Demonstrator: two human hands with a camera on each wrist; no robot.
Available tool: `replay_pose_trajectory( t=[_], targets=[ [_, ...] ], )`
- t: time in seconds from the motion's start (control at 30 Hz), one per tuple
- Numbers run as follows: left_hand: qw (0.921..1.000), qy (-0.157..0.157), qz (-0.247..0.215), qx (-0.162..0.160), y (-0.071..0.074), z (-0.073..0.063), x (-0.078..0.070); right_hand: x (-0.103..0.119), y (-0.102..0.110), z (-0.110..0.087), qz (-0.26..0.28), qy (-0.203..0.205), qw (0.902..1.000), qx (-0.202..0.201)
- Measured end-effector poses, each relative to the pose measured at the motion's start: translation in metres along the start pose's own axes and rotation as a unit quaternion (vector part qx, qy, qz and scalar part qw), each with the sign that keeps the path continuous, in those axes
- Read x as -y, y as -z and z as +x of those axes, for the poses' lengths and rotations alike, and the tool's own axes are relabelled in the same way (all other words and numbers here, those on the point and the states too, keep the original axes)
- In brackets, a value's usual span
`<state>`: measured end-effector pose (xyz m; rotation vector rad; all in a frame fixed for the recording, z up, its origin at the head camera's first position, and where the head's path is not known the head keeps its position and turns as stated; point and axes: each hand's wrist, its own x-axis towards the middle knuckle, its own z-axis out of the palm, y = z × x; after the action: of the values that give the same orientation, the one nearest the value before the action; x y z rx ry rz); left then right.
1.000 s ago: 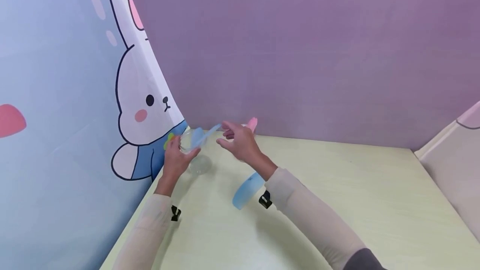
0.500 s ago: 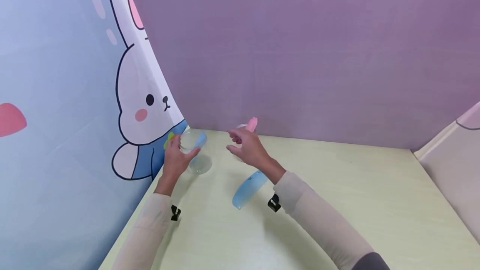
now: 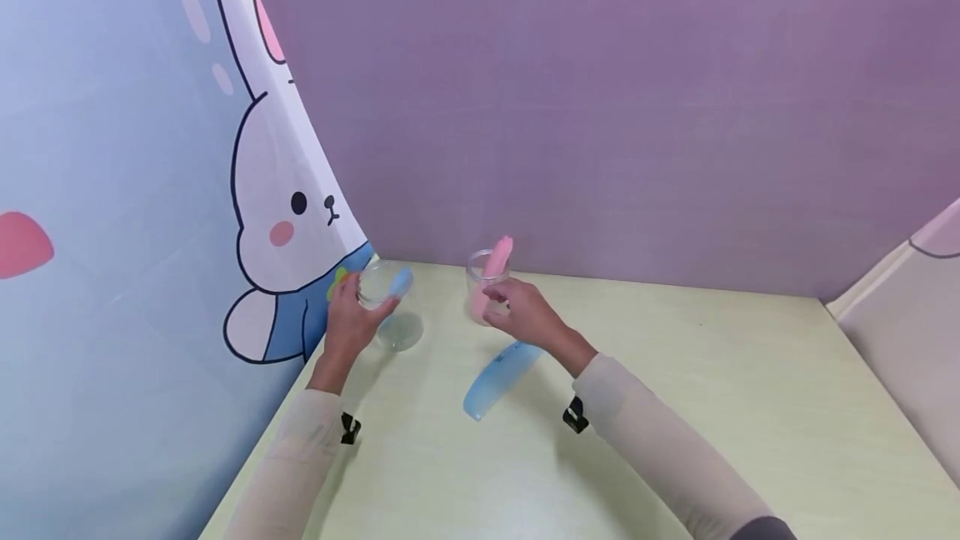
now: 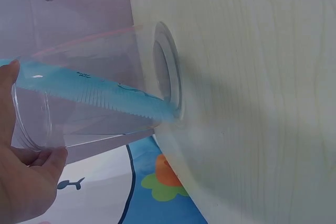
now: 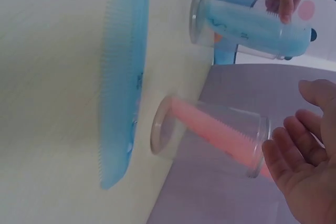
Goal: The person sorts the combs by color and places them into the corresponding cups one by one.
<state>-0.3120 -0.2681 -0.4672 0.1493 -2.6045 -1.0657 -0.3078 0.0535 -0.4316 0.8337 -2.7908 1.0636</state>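
My left hand (image 3: 352,319) grips the rim of a clear cup (image 3: 401,332) standing at the table's far left corner. A blue comb (image 4: 89,90) leans inside that cup, teeth and dark lettering visible through the wall. My right hand (image 3: 528,315) hovers by a second clear cup (image 3: 474,277), its fingers loosely bent and holding nothing. In this second cup a pink comb (image 5: 215,132) stands tilted, its end above the rim. Another blue comb (image 3: 498,382) lies on the table below my right hand, one end partly hidden by the hand in the head view.
The pale table (image 3: 720,407) meets a purple wall panel (image 3: 600,107) at the back. A blue panel with a rabbit print (image 3: 270,190) borders the left, close to my left hand. A white panel (image 3: 907,340) edges the right side.
A blue comb that was tipping blurred between my hands now rests in the left cup. My right hand has moved right and towards me, past the cup with the pink comb. My left hand stays.
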Motion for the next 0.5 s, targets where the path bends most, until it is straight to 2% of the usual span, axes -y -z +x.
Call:
replay_pose_trajectory(
  t=[0.23,0.5],
  targets=[
    [0.9999,0.01,0.003,0.003,0.001,0.002,0.002,-0.019,-0.001,-0.006,-0.065,0.002,0.9964,0.054],
    [0.9999,0.013,0.002,0.001,0.003,0.002,0.001,-0.041,-0.009,-0.015,-0.109,-0.041,0.9869,0.112]
  ],
)
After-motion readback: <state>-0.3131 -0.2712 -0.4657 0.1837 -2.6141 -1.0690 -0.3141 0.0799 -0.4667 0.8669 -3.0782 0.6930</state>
